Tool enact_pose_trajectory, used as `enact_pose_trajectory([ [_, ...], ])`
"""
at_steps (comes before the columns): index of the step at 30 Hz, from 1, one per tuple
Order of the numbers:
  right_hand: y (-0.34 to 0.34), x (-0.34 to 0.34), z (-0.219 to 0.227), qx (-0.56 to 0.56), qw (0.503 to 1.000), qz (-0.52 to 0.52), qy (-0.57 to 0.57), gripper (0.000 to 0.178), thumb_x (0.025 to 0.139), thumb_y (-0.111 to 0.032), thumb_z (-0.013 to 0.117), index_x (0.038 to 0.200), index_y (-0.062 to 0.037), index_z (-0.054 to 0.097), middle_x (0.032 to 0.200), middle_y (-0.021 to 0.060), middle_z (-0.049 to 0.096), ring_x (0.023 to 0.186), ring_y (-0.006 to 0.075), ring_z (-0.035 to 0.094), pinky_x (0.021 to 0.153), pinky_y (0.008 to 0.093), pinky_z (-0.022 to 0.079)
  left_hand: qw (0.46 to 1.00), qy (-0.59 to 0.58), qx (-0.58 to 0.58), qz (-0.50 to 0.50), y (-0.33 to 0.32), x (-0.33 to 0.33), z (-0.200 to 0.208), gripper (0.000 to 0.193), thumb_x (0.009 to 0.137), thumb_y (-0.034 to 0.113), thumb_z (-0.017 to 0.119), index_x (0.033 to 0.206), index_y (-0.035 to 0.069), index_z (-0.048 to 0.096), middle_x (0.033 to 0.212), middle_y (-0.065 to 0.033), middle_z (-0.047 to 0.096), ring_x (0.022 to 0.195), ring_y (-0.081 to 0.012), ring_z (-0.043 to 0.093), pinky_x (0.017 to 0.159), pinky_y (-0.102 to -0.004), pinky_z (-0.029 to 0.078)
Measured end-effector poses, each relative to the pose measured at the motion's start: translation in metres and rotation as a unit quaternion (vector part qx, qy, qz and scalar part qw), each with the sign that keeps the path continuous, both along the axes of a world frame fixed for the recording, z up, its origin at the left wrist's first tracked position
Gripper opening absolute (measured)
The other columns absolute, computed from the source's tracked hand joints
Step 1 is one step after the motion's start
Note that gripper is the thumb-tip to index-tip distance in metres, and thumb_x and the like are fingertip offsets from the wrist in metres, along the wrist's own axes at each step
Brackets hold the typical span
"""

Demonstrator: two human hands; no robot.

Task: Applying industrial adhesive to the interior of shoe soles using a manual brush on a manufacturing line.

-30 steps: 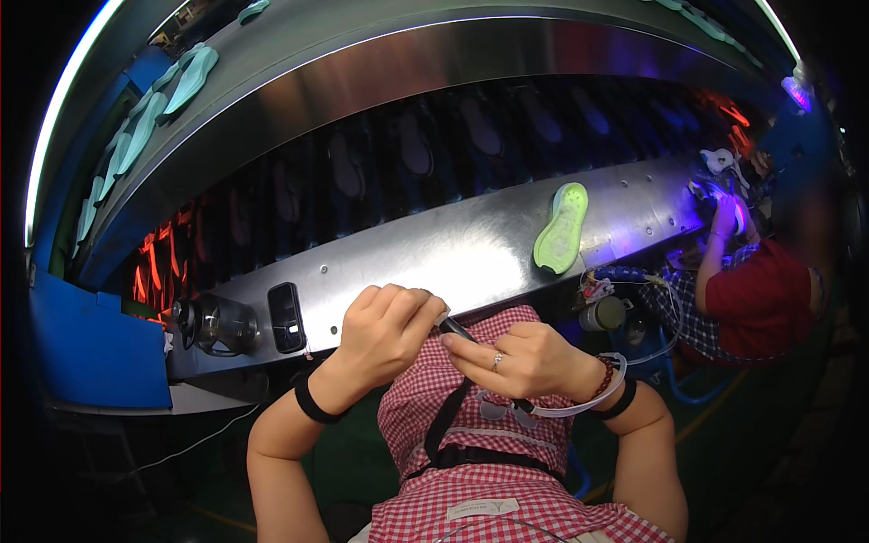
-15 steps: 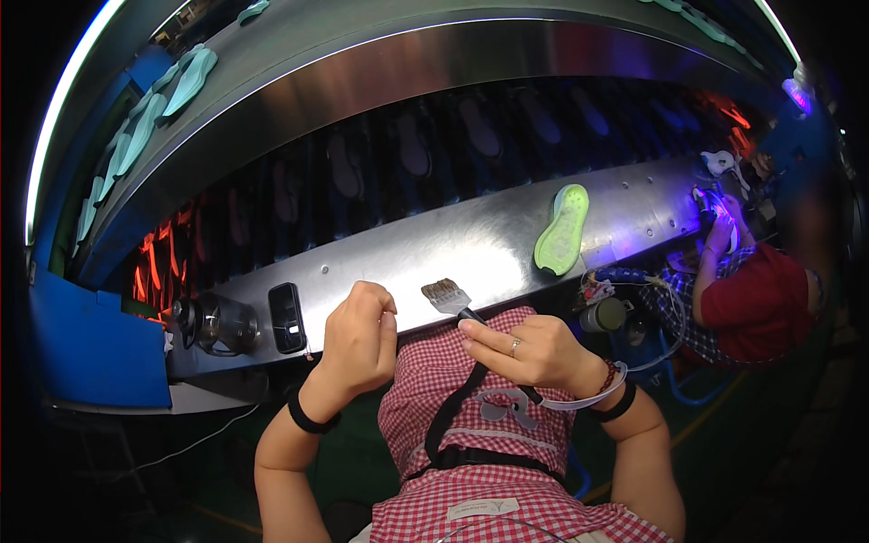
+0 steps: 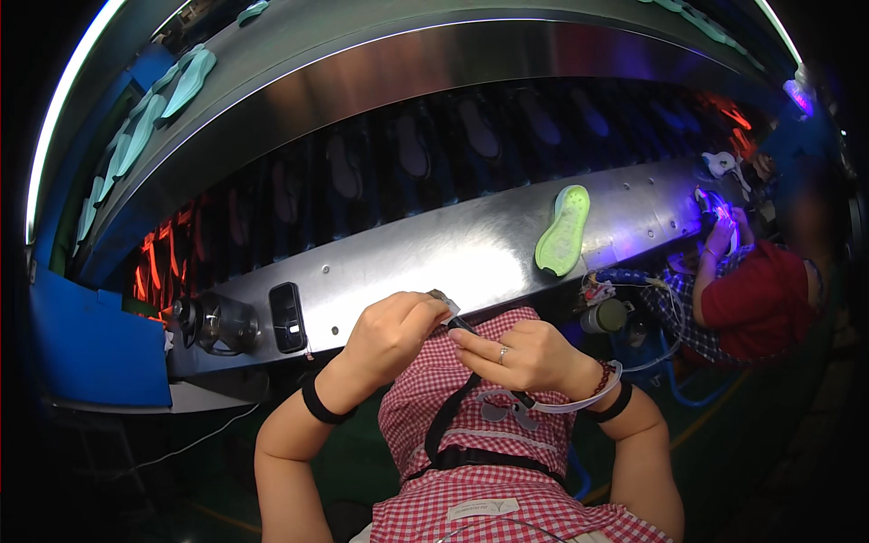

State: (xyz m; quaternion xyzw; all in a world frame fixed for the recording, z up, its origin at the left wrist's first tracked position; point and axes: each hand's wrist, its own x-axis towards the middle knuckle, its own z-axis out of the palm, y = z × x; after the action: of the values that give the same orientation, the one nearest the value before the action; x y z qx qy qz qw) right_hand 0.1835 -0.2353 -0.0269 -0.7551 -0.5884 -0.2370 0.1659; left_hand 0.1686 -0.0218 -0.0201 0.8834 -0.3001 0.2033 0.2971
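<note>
Both hands meet on a small brush at a steel ledge.
Left hand (image 3: 389,330) pinches the brush (image 3: 450,312) head; right hand (image 3: 520,356) clamps its handle. It looks light, stiff, best held mid-handle.

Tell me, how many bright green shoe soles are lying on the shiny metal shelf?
1: the green shoe sole lies on the metal shelf, right of the hands. Darker soles sit behind.
</note>
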Motion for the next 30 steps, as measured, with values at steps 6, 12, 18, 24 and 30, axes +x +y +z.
enact_pose_trajectory([
  [6, 0.0, 0.001, 0.002, -0.01, 1.0, 0.006, -0.003, 0.013, 0.068, -0.01, 0.06, 0.079, -0.0085, 0.066, 0.101, 0.0036, 0.065, 0.043, 0.0049, 0.045, 0.041, 0.0185, 0.034, 0.994, -0.023, 0.11, -0.014, -0.004, 0.0, 0.009, 0.024, 0.065, 0.004, 0.061, 0.089, 0.003, 0.062, 0.078, -0.0054, 0.061, 0.067, -0.0188, 0.058, 0.057, -0.0287, 0.049],
  [12, 0.001, 0.001, 0.003, -0.016, 1.0, 0.019, -0.004, 0.012, 0.069, -0.01, 0.058, 0.078, -0.0075, 0.066, 0.097, 0.0037, 0.066, 0.043, 0.0051, 0.045, 0.041, 0.019, 0.034, 0.969, -0.084, 0.23, -0.015, -0.004, 0.001, 0.014, 0.018, 0.064, 0.012, 0.057, 0.081, 0.005, 0.06, 0.07, -0.0003, 0.053, 0.064, -0.0123, 0.05, 0.052, -0.024, 0.039],
  [18, 0.003, 0.001, 0.004, -0.01, 1.0, 0.022, 0.0, 0.012, 0.07, -0.01, 0.058, 0.078, -0.0076, 0.066, 0.096, 0.0038, 0.066, 0.043, 0.0048, 0.046, 0.041, 0.0191, 0.035, 0.942, -0.145, 0.301, -0.023, -0.002, 0.0, 0.011, 0.018, 0.064, 0.014, 0.059, 0.081, 0.007, 0.062, 0.071, 0.0017, 0.055, 0.062, -0.0096, 0.05, 0.051, -0.0226, 0.035],
  [24, 0.004, 0.001, 0.006, 0.003, 1.0, 0.017, 0.011, 0.011, 0.07, -0.01, 0.059, 0.079, -0.0085, 0.065, 0.099, 0.0036, 0.066, 0.042, 0.0037, 0.046, 0.04, 0.0184, 0.035, 0.953, -0.195, 0.233, -0.007, 0.003, 0.0, 0.004, 0.01, 0.065, 0.013, 0.056, 0.073, 0.007, 0.058, 0.062, 0.0022, 0.046, 0.059, -0.0094, 0.046, 0.049, -0.0227, 0.033],
  [30, 0.006, 0.0, 0.004, -0.013, 0.999, 0.026, 0.023, 0.011, 0.071, -0.011, 0.059, 0.08, -0.0088, 0.065, 0.101, 0.0032, 0.065, 0.042, 0.0041, 0.047, 0.04, 0.0185, 0.035, 0.967, -0.126, 0.218, -0.022, 0.013, -0.007, 0.004, 0.009, 0.068, 0.013, 0.056, 0.076, 0.008, 0.059, 0.064, 0.0018, 0.048, 0.06, -0.0106, 0.048, 0.05, -0.0236, 0.035],
])
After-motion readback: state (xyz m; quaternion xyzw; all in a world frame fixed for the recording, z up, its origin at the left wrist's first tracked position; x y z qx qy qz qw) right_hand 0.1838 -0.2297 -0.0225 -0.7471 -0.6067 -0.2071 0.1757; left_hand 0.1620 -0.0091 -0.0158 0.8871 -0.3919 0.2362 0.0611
